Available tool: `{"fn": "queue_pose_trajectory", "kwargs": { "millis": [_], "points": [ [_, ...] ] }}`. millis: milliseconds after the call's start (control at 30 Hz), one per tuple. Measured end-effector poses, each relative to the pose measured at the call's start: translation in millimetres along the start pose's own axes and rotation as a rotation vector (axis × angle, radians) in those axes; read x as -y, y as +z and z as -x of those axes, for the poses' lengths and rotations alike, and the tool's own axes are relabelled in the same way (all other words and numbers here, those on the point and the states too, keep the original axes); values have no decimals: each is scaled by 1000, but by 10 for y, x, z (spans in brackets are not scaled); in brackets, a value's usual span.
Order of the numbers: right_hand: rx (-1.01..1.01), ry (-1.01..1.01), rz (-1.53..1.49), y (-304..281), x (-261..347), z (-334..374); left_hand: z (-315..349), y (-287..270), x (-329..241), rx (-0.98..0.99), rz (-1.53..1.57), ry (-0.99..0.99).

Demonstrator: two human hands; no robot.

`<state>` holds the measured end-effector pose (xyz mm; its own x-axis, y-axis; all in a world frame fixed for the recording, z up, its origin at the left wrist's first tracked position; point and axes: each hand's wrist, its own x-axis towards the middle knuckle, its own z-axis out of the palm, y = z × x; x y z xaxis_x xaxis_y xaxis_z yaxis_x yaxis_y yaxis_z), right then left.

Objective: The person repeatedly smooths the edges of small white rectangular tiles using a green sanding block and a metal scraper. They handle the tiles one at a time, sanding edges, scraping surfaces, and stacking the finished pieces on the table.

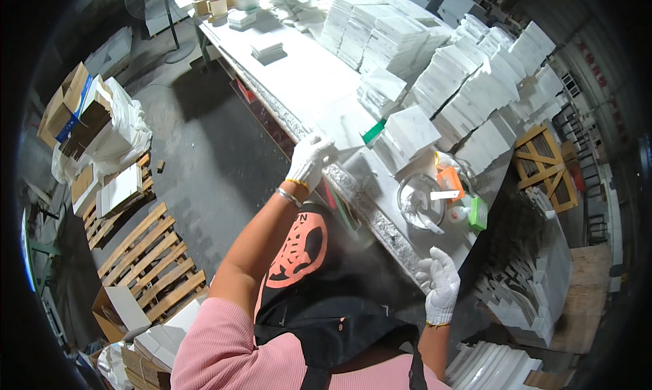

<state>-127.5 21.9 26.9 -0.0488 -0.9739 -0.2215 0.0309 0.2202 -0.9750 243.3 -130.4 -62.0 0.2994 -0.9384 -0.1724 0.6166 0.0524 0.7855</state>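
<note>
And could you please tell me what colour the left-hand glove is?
The left-hand glove is white with a yellow cuff edge, in the head view.

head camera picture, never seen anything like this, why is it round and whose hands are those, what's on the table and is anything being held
There's no machine here: it is one person at work. A wide fisheye camera on their head looks down, so the view is round and straight edges bend.

The person wears white gloves. The left hand is at the long edge of the table, beside a pale flat piece; whether it grips anything can't be told. The right hand is near the table's close corner, fingers loosely bent, with nothing visible in it.

On the table are many stacked white tiles, a bowl with white material in it, and a green box.
</note>
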Motion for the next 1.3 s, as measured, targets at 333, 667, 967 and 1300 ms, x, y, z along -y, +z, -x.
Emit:
{"fn": "queue_pose_trajectory", "kwargs": {
  "millis": [333, 667, 967, 1300],
  "points": [
    [-59, 42, 71, -251, -79, 30, -361, -159, -126, -182, -1112, 411],
    [-48, -51, 91, -350, 260, -335, -107, 323, -304, 11, -1392, 605],
    [141, -180, 162, -286, 873, -1373, 70, 1217, -20, 230, -855, 291],
    [150, -246, 448, -72, 1012, -1709, -152, 1512, 157, 121, -1415, 594]
  ]
}}
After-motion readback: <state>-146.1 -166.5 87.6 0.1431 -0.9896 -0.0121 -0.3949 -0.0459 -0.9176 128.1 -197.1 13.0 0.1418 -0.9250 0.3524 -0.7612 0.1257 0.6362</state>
